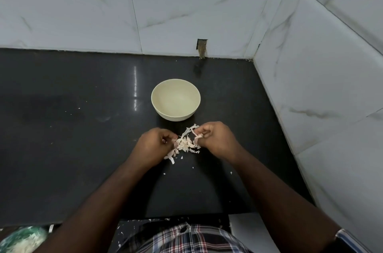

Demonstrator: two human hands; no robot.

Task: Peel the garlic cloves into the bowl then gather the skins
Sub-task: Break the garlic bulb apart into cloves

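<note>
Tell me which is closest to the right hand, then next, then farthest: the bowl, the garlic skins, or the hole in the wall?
1. Garlic skins: pinched by the right hand, just left of it.
2. Bowl: behind the hand, slightly left, on the dark counter.
3. Hole in the wall: farthest back, at the tiles' base.

Both bare forearms are stretched forward and angled inward, the left hand (pixel 154 145) and the right hand (pixel 216 138) being held close together, knuckles up, fingers curled in, fingertips facing across a narrow gap.
</note>
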